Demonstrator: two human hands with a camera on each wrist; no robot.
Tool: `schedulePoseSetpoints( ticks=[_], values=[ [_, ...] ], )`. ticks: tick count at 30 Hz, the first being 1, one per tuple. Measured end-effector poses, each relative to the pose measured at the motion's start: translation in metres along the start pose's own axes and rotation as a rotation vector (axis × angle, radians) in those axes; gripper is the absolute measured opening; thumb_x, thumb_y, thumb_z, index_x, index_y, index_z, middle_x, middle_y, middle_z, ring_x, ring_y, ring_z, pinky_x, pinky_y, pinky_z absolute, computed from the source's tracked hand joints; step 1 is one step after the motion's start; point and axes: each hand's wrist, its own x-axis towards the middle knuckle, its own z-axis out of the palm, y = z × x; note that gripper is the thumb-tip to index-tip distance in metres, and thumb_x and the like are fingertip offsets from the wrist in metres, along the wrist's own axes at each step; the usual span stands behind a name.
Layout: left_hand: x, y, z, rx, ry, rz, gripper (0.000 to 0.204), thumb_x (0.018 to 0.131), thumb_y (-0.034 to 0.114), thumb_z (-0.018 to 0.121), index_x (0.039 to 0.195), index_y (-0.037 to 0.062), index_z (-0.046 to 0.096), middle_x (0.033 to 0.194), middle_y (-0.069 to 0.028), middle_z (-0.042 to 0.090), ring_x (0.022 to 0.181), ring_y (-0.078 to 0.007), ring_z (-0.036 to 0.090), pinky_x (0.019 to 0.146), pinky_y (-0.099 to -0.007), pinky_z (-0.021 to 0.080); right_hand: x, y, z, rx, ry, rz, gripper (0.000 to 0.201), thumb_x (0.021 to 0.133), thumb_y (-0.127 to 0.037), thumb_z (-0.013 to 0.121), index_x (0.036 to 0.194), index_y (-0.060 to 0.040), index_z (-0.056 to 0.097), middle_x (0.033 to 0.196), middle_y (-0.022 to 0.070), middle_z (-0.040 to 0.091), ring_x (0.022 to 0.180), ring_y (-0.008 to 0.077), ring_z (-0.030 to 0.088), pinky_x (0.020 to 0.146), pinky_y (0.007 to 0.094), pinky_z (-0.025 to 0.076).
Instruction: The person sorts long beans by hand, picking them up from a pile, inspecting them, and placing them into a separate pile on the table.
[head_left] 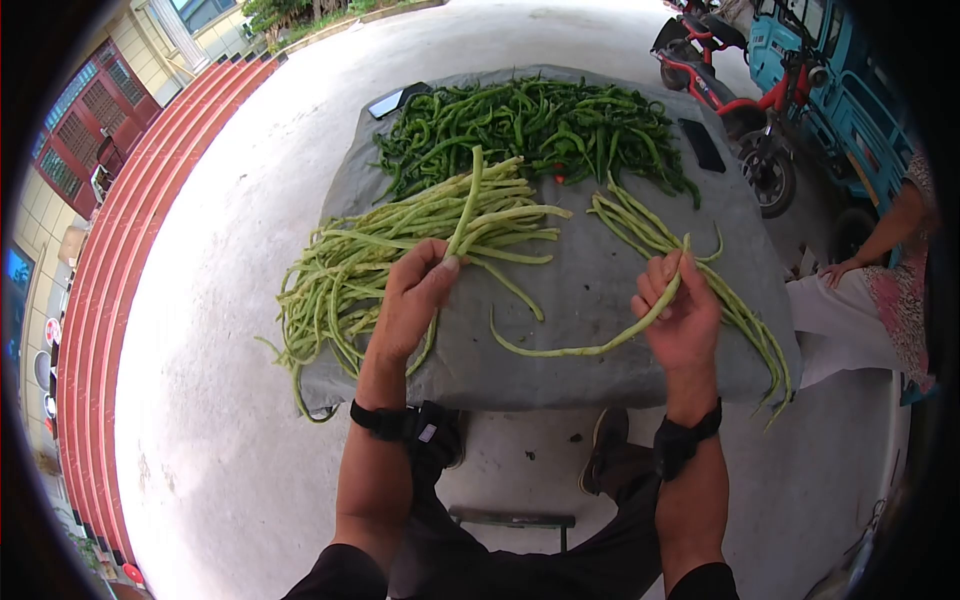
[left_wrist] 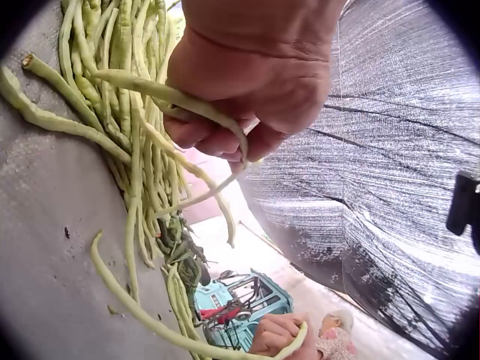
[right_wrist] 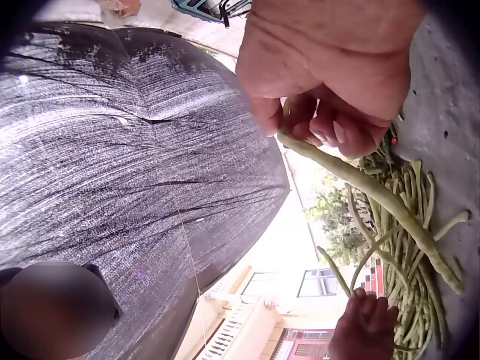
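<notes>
Over the big heap of long beans (head_left: 360,262), my left hand (head_left: 412,295) pinches a long bean (head_left: 467,210) that points up and away. In the left wrist view that bean (left_wrist: 169,94) loops round by the fingertips. My right hand (head_left: 684,325) grips another long bean (head_left: 590,350) near one end, and its free length curves leftward above the cloth. The right wrist view has this bean (right_wrist: 375,191) running down from between thumb and fingers. Beneath and beside the right hand lies a smaller bunch of long beans (head_left: 752,325).
Green peppers (head_left: 530,130) are heaped at the far side of the grey cloth-covered table (head_left: 560,375). A dark phone (head_left: 702,146) lies right of them, another device (head_left: 396,98) left. A seated person (head_left: 895,270) is at the right, near a red bike (head_left: 745,105) and a blue vehicle (head_left: 850,110).
</notes>
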Motion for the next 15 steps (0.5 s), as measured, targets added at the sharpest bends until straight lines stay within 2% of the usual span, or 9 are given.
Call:
schedulePoseSetpoints(
  ticks=[1,2,5,8,11,12,15],
  values=[
    [-0.001,0.004,0.0,-0.073,-0.01,-0.022,0.019,0.105,0.019,0.058,0.107,0.0023,0.068,0.076,0.0068,0.05,0.069,-0.0051,0.045,0.062,-0.0229,0.036,0.0,0.004,0.003,-0.004,0.009,0.008,0.031,0.108,-0.033,0.058,0.089,-0.0098,0.058,0.075,-0.0008,0.047,0.059,0.0086,0.04,0.055,0.0271,0.034],
    [0.001,0.001,0.001,-0.146,-0.002,-0.016,0.022,0.105,0.02,0.057,0.108,0.0024,0.069,0.074,0.0055,0.05,0.064,-0.0061,0.042,0.06,-0.0228,0.034,0.0,0.007,0.006,-0.009,0.018,0.016,0.03,0.108,-0.033,0.058,0.089,-0.0096,0.058,0.076,-0.0002,0.049,0.06,0.0087,0.041,0.055,0.0268,0.035],
    [0.0,0.002,-0.002,-0.418,-0.087,-0.091,0.024,0.102,0.019,0.057,0.113,0.0007,0.068,0.078,0.0022,0.054,0.062,-0.0071,0.044,0.058,-0.0245,0.036,-0.001,0.017,0.009,-0.083,0.065,0.12,0.029,0.108,-0.034,0.058,0.093,-0.0088,0.06,0.083,0.002,0.056,0.06,0.009,0.045,0.052,0.0254,0.037],
    [-0.003,0.003,0.011,-0.531,-0.158,-0.077,0.027,0.102,0.02,0.058,0.118,-0.0003,0.067,0.076,0.0012,0.053,0.059,-0.0075,0.043,0.056,-0.0246,0.035,-0.002,0.024,0.011,-0.14,0.062,0.254,0.029,0.108,-0.034,0.058,0.097,-0.0081,0.061,0.086,0.0039,0.062,0.06,0.0085,0.048,0.049,0.0242,0.038],
    [-0.006,0.008,0.024,-0.465,-0.224,0.014,0.029,0.102,0.02,0.058,0.121,-0.0011,0.067,0.076,0.0017,0.053,0.059,-0.0072,0.043,0.056,-0.024,0.036,-0.005,0.033,0.027,-0.249,0.11,0.364,0.028,0.108,-0.034,0.058,0.098,-0.0079,0.062,0.085,0.0043,0.065,0.058,0.0073,0.049,0.047,0.0247,0.036],
    [-0.007,0.011,0.029,-0.453,-0.243,0.041,0.031,0.102,0.019,0.058,0.123,-0.0013,0.066,0.076,0.0021,0.054,0.06,-0.0073,0.044,0.057,-0.0237,0.036,-0.005,0.038,0.027,-0.191,0.063,0.386,0.026,0.109,-0.032,0.058,0.107,-0.0069,0.066,0.082,0.0031,0.066,0.06,0.0062,0.05,0.048,0.0241,0.037],
    [-0.011,0.008,0.042,-0.45,-0.306,0.022,0.029,0.101,0.016,0.061,0.123,-0.0006,0.065,0.08,0.002,0.057,0.063,-0.0067,0.047,0.059,-0.0232,0.038,-0.006,0.049,0.032,-0.177,0.095,0.378,0.028,0.109,-0.03,0.058,0.118,-0.006,0.067,0.083,0.0016,0.065,0.061,0.0059,0.05,0.05,0.0235,0.038]
  ],
)
